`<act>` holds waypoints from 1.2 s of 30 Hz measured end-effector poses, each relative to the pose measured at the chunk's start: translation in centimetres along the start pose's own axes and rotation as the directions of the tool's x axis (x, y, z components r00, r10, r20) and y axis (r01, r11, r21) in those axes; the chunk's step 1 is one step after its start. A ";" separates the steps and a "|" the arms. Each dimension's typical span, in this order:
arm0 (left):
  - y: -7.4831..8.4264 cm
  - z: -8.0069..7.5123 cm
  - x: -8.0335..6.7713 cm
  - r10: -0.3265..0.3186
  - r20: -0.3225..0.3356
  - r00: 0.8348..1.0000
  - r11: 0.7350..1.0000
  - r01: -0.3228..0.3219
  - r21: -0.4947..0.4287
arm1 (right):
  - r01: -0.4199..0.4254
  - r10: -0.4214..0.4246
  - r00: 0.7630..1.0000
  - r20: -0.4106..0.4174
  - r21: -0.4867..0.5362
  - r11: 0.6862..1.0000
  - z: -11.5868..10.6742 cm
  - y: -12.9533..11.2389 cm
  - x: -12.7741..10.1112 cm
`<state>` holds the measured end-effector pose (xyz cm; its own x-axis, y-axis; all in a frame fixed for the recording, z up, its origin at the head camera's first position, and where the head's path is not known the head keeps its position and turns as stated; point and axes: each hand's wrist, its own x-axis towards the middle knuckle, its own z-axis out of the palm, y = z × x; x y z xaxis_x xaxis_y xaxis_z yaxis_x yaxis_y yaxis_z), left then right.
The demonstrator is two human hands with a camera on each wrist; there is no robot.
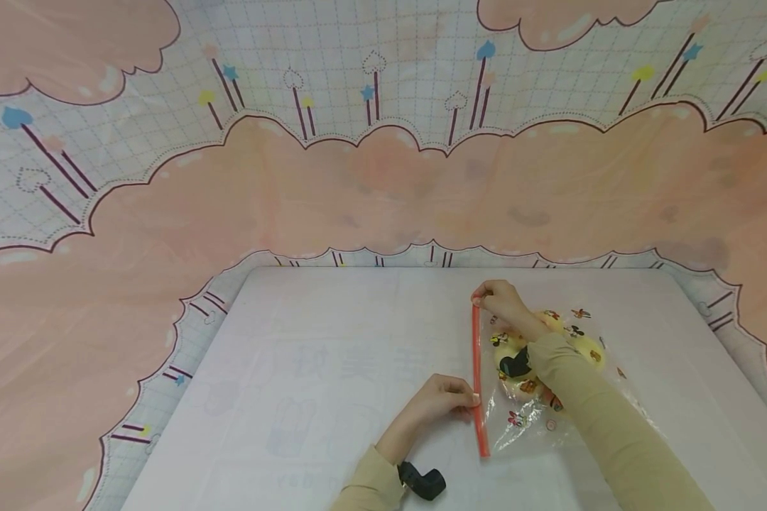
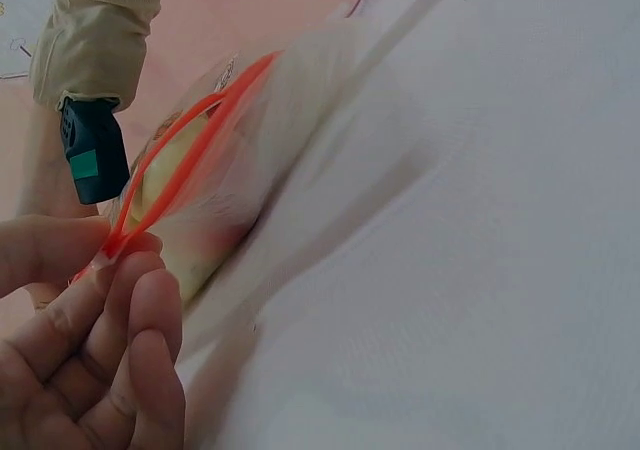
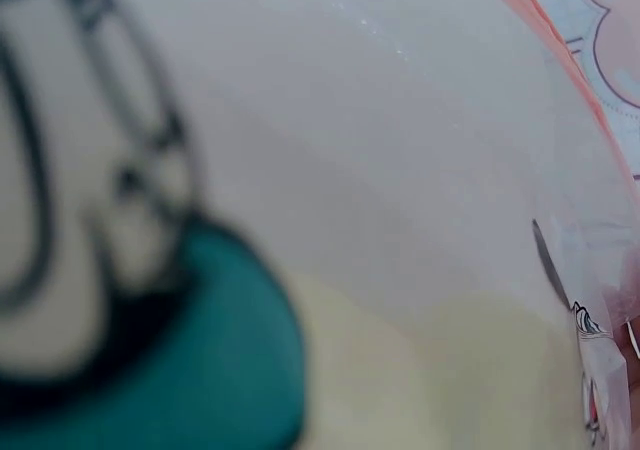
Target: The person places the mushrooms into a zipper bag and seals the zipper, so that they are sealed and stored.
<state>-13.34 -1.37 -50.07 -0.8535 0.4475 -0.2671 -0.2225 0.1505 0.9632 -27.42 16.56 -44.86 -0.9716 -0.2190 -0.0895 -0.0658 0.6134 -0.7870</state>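
Observation:
A clear zip bag [image 1: 505, 436] printed with small cartoon figures lies on the white table, its red zip strip [image 1: 476, 348] facing left. Pale yellow, rounded items [image 1: 591, 353] show through the film; their kind is unclear. My left hand [image 1: 444, 395] pinches the strip below its middle between thumb and fingers. At the strip's far end, my right hand [image 1: 503, 299] pinches the corner, its forearm crossing above the bag. In the left wrist view the red strip [image 2: 190, 160] parts into two bands beyond the left fingertips. The right wrist view is mostly blurred printed film [image 3: 400, 170].
Beneath the bag spreads a white tabletop [image 1: 326, 341] with faint markings. A peach-and-white patterned cloth [image 1: 358, 191] surrounds it at the back and sides. Dark wrist-worn devices sit on the left wrist [image 1: 422, 481] and right wrist [image 1: 515, 363].

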 end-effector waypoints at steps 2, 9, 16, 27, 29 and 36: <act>0.0 0.0 0.0 0.001 0.000 1.000 1.000 -0.001 -0.004 | -0.002 0.002 1.000 0.001 0.004 1.000 0.0 0.0 0.0; -0.2 0.1 -0.1 0.010 -0.005 1.000 1.000 -0.010 -0.015 | 0.012 -0.012 1.000 -0.002 0.000 1.000 0.0 0.2 0.1; -0.1 0.2 -0.3 0.014 -0.008 1.000 1.000 -0.014 -0.007 | 0.005 -0.005 1.000 0.000 0.000 1.000 0.0 0.2 0.1; 0.0 0.3 -0.6 0.013 -0.020 1.000 1.000 -0.013 -0.002 | 0.008 -0.008 1.000 0.002 -0.023 1.000 -0.1 -0.1 0.2; -0.1 0.3 -0.6 0.009 -0.020 1.000 1.000 -0.009 -0.006 | 0.014 -0.014 1.000 0.002 -0.030 0.999 -0.2 -0.2 0.1; -0.2 0.5 -0.8 0.004 -0.021 1.000 1.000 -0.004 -0.015 | 0.020 -0.020 1.000 0.004 -0.049 0.999 -0.3 -0.3 0.1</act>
<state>-12.38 -1.36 -50.05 -0.8642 0.4292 -0.2627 -0.2260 0.1352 0.9647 -27.52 16.57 -44.42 -0.9693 -0.2338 -0.0764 -0.0960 0.6457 -0.7576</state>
